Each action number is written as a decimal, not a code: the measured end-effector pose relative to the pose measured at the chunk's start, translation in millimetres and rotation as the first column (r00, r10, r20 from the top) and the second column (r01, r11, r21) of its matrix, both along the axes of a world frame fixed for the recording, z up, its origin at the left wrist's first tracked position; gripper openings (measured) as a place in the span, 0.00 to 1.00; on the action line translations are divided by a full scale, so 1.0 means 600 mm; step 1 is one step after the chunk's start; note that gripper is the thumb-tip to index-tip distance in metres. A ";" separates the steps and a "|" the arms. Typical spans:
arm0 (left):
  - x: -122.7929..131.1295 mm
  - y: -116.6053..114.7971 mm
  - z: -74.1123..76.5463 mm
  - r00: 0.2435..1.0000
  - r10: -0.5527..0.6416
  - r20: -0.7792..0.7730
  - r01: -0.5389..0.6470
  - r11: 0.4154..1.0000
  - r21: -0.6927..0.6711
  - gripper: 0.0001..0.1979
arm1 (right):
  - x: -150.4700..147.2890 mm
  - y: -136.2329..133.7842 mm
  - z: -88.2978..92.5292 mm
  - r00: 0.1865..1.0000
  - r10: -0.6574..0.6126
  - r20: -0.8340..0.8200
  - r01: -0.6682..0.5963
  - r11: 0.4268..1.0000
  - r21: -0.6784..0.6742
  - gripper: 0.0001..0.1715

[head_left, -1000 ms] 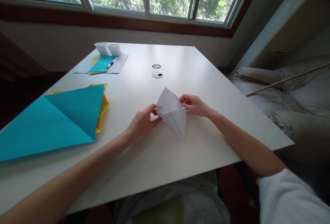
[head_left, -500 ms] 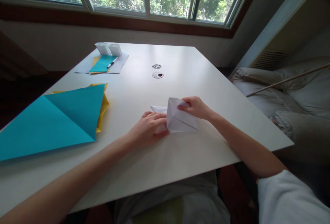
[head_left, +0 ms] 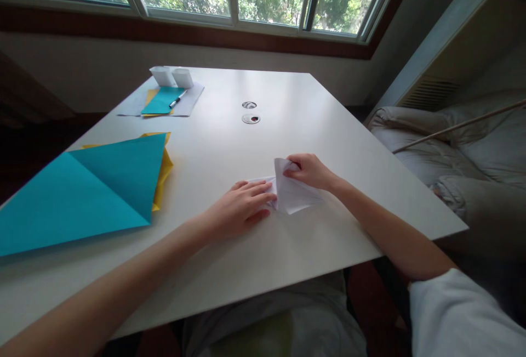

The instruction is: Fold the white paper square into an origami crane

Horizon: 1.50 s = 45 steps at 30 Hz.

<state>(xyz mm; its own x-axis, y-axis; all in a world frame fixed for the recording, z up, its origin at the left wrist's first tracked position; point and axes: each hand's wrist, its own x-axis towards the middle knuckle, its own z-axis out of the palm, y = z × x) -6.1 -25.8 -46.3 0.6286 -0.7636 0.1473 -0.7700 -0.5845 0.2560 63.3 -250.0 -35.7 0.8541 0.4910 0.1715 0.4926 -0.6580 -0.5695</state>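
A folded sheet of white paper (head_left: 296, 197) is on the table in front of me, one flap of it raised. My left hand (head_left: 246, 204) lies flat over the paper's left part, fingers stretched out and pressing it down. The raised flap's upper edge is pinched between the thumb and fingers of my right hand (head_left: 306, 171). Part of the paper is hidden beneath my left fingers.
On the left of the white table (head_left: 213, 154) lies a large folded blue paper (head_left: 110, 192) over yellow paper (head_left: 163, 173). Farther back are two white containers (head_left: 182, 78), smaller blue paper (head_left: 162, 100) and a pen (head_left: 178, 98). Two round fittings (head_left: 250, 119) sit mid-table.
The raised flap of white paper has swung to the right in my right hand. My left hand has flattened and slid slightly right over the paper's left part.
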 end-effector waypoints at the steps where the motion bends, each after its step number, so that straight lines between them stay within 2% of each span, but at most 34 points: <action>1: 0.000 -0.001 0.000 1.000 0.000 0.003 0.000 1.000 0.011 0.16 | 0.000 0.001 0.000 1.000 -0.003 -0.001 0.003 1.000 -0.001 0.04; 6: -0.001 -0.002 -0.002 1.000 0.002 0.017 -0.003 1.000 0.018 0.16 | 0.003 0.000 -0.001 1.000 0.006 -0.024 -0.006 1.000 -0.002 0.04; 10: -0.002 -0.002 -0.002 1.000 0.007 0.012 -0.007 1.000 0.003 0.18 | 0.006 -0.007 -0.003 0.996 0.070 -0.054 -0.069 0.997 0.024 0.13; 12: -0.002 -0.002 -0.002 1.000 0.010 0.016 -0.010 1.000 0.006 0.18 | 0.006 -0.009 -0.004 0.995 0.067 -0.070 -0.064 0.997 0.046 0.15; 18: -0.001 -0.003 -0.005 1.000 0.009 0.007 -0.009 1.000 -0.019 0.18 | 0.004 -0.005 -0.003 0.997 0.014 -0.075 -0.011 0.999 0.047 0.11; 24: -0.001 -0.003 -0.005 1.000 0.013 -0.016 -0.014 0.999 -0.039 0.17 | 0.009 -0.010 -0.008 0.994 0.062 -0.094 -0.055 0.995 0.081 0.10; 28: -0.004 -0.004 -0.003 1.000 0.012 -0.011 -0.012 1.000 -0.013 0.18 | 0.011 -0.015 -0.007 0.986 0.104 -0.134 -0.090 0.990 0.106 0.14; 35: -0.008 -0.005 -0.002 1.000 0.010 0.014 -0.011 0.999 0.032 0.18 | 0.006 -0.013 0.000 0.996 -0.008 -0.085 0.014 0.998 0.067 0.11; 45: -0.009 -0.006 -0.003 0.999 -0.023 0.029 0.022 0.999 0.046 0.18 | 0.006 -0.013 -0.003 0.981 0.158 -0.110 -0.145 0.982 0.119 0.09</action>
<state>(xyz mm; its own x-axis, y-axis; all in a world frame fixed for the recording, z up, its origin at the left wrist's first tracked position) -11.5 -29.6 -47.9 0.6072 -0.7838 0.1302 -0.7898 -0.5775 0.2067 66.9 -257.5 -37.7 0.7888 0.5999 0.1340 0.5067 -0.5112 -0.6942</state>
